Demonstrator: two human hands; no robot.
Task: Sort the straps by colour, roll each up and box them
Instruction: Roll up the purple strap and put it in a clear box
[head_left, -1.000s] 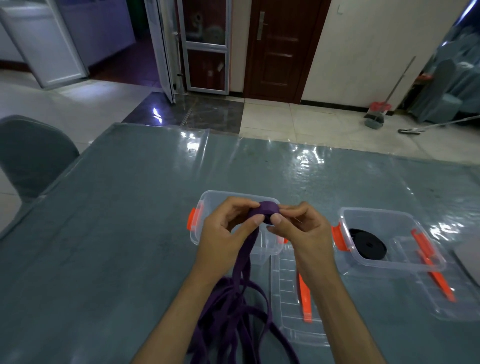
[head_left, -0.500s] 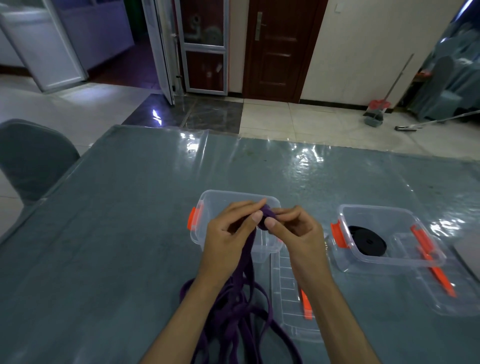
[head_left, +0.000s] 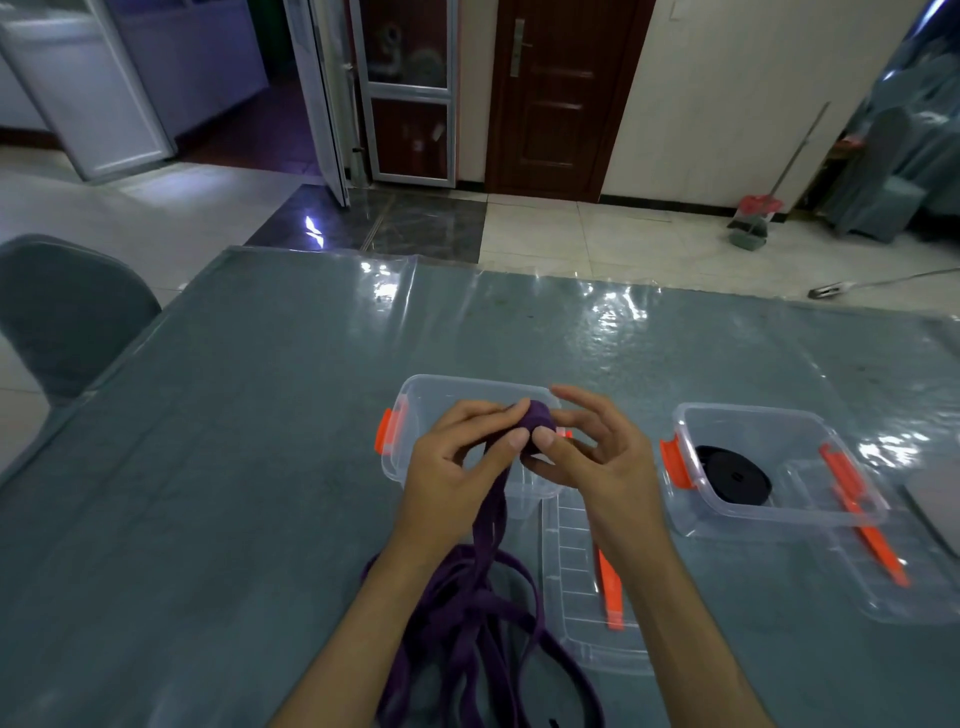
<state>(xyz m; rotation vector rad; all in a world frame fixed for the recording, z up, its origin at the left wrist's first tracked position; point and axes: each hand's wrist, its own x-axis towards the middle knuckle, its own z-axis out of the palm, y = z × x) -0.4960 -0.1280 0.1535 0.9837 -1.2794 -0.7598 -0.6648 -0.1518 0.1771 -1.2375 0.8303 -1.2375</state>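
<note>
A small purple roll (head_left: 535, 418) of strap sits between both hands, held above a clear box (head_left: 415, 400) with orange clips. My left hand (head_left: 457, 467) pinches the roll from the left with thumb and fingertips. My right hand (head_left: 597, 457) holds it from the right with thumb and curled fingers, two fingers raised. The loose purple strap (head_left: 483, 613) hangs down from the roll and lies in tangled loops on the table between my forearms. A second clear box (head_left: 779, 514) on the right holds a rolled black strap (head_left: 732, 475).
Two clear lids with orange clips lie on the grey-green table: one lid (head_left: 582, 613) under my right forearm, another lid (head_left: 904, 582) by the right box. A grey chair (head_left: 67, 312) stands at the table's left edge. A grey object (head_left: 940, 504) lies at the far right.
The roll has been turned between my fingers, taking up a little more strap. My right hand's upper fingers have lifted off the roll. The view shifted slightly.
</note>
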